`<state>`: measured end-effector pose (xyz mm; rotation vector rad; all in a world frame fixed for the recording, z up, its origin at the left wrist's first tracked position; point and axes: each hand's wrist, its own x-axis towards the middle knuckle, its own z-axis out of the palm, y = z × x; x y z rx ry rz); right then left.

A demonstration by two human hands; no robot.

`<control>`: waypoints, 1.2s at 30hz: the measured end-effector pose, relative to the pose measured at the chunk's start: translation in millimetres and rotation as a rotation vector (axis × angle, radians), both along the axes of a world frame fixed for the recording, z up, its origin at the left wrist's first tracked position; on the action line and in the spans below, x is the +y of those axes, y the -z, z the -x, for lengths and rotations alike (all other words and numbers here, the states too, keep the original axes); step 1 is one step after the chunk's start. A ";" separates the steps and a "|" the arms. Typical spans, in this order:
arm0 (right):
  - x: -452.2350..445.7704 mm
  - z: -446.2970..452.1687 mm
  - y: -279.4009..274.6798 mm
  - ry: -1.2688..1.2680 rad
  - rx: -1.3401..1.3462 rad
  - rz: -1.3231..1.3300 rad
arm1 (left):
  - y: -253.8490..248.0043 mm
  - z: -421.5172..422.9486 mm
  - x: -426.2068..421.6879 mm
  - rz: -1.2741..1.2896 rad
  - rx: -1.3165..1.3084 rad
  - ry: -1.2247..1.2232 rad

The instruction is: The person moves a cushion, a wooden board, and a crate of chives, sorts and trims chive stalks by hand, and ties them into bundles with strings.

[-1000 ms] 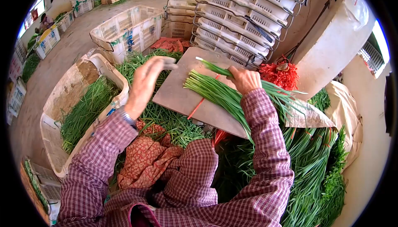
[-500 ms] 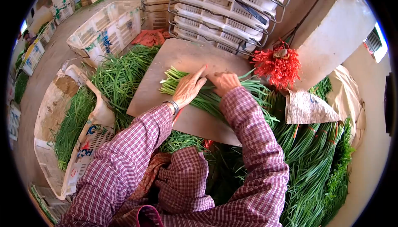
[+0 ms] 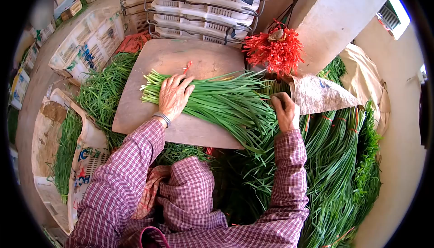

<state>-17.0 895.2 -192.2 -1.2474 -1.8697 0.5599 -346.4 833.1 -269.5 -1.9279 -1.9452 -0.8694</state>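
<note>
A bunch of garlic chives (image 3: 217, 95) lies across a flat board (image 3: 140, 112), pale stem ends to the left, green leaves fanning over the right edge. My left hand (image 3: 174, 95) rests on the stems with its fingers stretched and slightly spread. Just above its fingertips, a red tie (image 3: 187, 66) pokes out from beside the bunch. At the leaf tips, beyond the board's right edge, is my right hand (image 3: 285, 111). Its fingers are curled against the thumb; whatever they pinch, if anything, I cannot make out.
A cluster of red ties (image 3: 275, 51) hangs behind the board. White crates (image 3: 203, 8) are stacked at the back. Tied chive bundles (image 3: 330, 166) lie at right, partly under a woven sack (image 3: 321, 96). Loose chives (image 3: 106, 89) and an open crate (image 3: 45, 157) are at left.
My right hand has moved from the middle of the bunch rightward to the leaf tips. My left hand stays on the stems, its fingers now more spread. The view has shifted.
</note>
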 end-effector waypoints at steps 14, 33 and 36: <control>23.1 71.6 -0.2 -0.101 -0.185 -0.391 | -4.1 -2.9 -6.3 0.024 0.044 -0.015; 43.6 114.0 32.4 -0.175 -0.545 -0.170 | -4.2 -4.3 -9.6 0.024 0.034 -0.016; 49.8 119.0 35.8 -0.202 -0.585 -0.185 | -2.9 -3.4 -9.2 0.029 0.027 -0.015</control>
